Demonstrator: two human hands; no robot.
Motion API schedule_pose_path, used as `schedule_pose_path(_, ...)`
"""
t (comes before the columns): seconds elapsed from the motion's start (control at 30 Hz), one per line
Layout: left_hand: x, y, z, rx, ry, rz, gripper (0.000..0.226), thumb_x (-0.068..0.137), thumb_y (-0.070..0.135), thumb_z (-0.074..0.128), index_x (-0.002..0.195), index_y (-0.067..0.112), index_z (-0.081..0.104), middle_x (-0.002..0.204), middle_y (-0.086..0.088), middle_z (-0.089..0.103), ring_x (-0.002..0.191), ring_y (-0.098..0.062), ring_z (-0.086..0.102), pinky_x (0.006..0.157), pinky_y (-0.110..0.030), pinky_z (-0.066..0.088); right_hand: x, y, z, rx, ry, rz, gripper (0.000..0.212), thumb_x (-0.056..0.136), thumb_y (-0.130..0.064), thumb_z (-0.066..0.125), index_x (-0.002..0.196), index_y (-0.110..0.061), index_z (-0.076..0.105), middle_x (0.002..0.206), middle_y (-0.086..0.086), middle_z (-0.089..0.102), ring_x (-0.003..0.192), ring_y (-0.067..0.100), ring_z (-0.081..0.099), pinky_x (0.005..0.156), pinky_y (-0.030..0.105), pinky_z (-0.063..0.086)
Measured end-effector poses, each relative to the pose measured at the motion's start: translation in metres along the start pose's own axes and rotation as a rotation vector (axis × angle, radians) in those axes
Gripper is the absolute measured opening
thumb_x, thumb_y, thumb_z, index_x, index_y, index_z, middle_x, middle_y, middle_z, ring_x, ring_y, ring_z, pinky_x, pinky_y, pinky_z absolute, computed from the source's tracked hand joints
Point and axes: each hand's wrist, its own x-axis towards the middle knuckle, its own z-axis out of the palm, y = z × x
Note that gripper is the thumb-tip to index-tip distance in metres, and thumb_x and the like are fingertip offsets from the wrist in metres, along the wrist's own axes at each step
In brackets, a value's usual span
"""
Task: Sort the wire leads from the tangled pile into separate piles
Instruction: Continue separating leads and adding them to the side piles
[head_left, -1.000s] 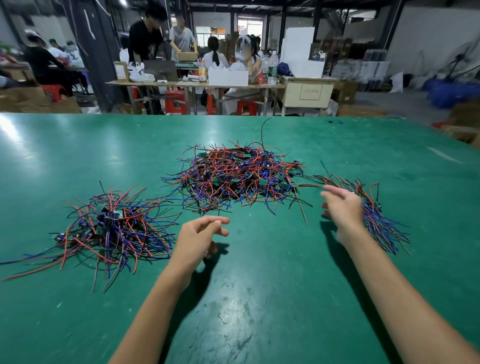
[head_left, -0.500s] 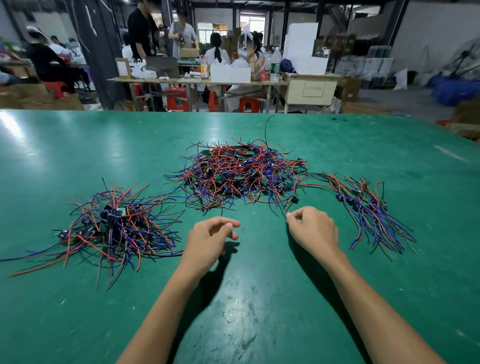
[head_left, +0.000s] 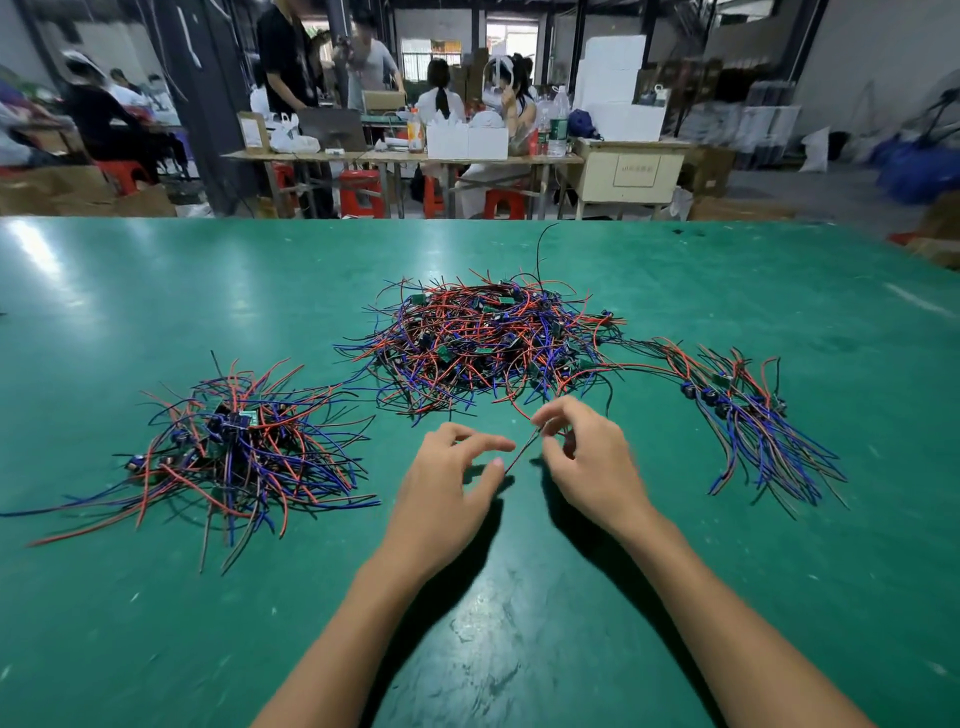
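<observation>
A tangled pile of red, blue and black wire leads (head_left: 483, 338) with small green boards lies in the middle of the green table (head_left: 156, 291). A looser pile (head_left: 244, 452) sits at the left. At the right lies a combed-out bundle (head_left: 748, 415). My right hand (head_left: 587, 457) pinches a red wire lead (head_left: 522, 452) that runs from the middle pile's near edge. My left hand (head_left: 447, 483) hovers just left of it with fingers loosely curled, fingertips close to the wire's free end.
The table's far edge (head_left: 467, 219) runs across the view. Beyond it stand work tables with boxes (head_left: 467, 140), red stools (head_left: 358, 192) and several people. Bare green surface lies in front of my arms.
My right hand left the right bundle, came in to the middle pile's near edge and took hold of a red lead. My left hand edged right and forward towards it.
</observation>
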Motion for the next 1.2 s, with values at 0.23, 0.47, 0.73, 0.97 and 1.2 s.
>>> schedule_pose_path(0.23,-0.005,0.002,0.006,0.265,-0.096,0.110,0.026,0.093,0.048,0.061,0.114,0.037,0.072,0.113,0.015,0.060,0.111,-0.008,0.048,0.094,-0.032,0.037,0.004,0.018,-0.006,-0.153,-0.070,-0.049,0.040,0.092,-0.022,0.065,0.129,-0.036,0.058,0.108,-0.016,0.066,0.105,0.014,0.048,0.090,0.036,0.047)
schedule_pose_path(0.47,-0.006,0.002,0.003,0.253,0.020,0.051,0.028,0.095,0.037,0.062,0.122,0.031,0.059,0.104,0.014,0.065,0.108,-0.014,0.053,0.090,-0.033,0.038,-0.002,0.010,0.001,0.055,-0.190,-0.173,0.042,0.087,-0.024,0.075,0.123,-0.038,0.059,0.088,-0.024,0.071,0.085,0.003,0.052,0.080,0.027,0.042)
schedule_pose_path(0.73,-0.002,-0.003,-0.002,0.335,0.111,0.002,0.024,0.091,0.050,0.064,0.101,0.030,0.074,0.095,0.009,0.061,0.098,-0.016,0.053,0.081,-0.033,0.036,-0.007,-0.001,0.001,0.264,-0.005,-0.125,0.032,0.086,-0.010,0.071,0.107,-0.035,0.069,0.083,-0.014,0.074,0.076,0.009,0.066,0.069,0.021,0.046)
schedule_pose_path(0.97,0.008,-0.027,-0.064,0.092,0.898,-0.300,0.028,0.091,0.047,0.068,0.103,0.023,0.078,0.102,-0.002,0.072,0.094,-0.025,0.058,0.081,-0.039,0.048,-0.009,-0.001,-0.004,0.010,0.001,-0.202,0.025,0.080,-0.055,0.073,0.099,-0.039,0.074,0.086,-0.018,0.063,0.085,0.003,0.058,0.074,0.025,0.048)
schedule_pose_path(1.2,-0.002,-0.052,-0.085,0.353,0.934,-0.607,0.047,0.081,0.029,0.072,0.127,0.018,0.067,0.143,-0.015,0.044,0.127,-0.045,0.036,0.100,-0.044,0.032,-0.005,-0.001,0.010,-0.151,-0.128,-0.212,0.015,0.085,-0.047,0.074,0.083,-0.032,0.075,0.080,-0.015,0.061,0.084,0.005,0.054,0.075,0.033,0.048)
